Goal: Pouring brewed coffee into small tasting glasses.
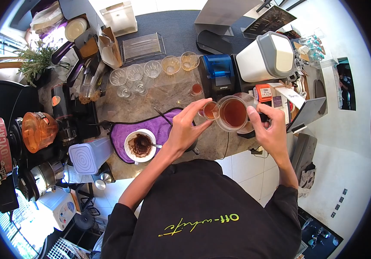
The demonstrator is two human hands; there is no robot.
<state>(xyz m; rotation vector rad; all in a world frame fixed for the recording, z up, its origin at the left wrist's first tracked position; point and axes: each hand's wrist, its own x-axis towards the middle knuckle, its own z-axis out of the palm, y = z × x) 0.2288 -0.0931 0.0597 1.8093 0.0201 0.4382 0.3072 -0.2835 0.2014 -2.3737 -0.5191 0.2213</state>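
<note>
Between its thumb and fingers, my left hand (185, 128) holds a small clear glass (209, 110) with reddish-brown liquid in it. My right hand (270, 129) grips the handle of a clear glass coffee server (234, 113), which contains darker brown liquid. The server's spout meets or overlaps the rim of the small glass; whether liquid is flowing I cannot tell. Behind them on the counter stands another small glass (196, 89) of similar liquid. To the left, a white coffee dripper (141, 145) with a paper filter, wet grounds and a spoon rests on a purple cloth (120, 136).
Several clear glasses (135, 72) line the counter's middle. A blue and black printer (219, 73) and a white lidded bin (256, 58) stand behind my right hand. Coffee grinders, one with an orange hopper (40, 132), and a lidded plastic container (90, 155) are at left.
</note>
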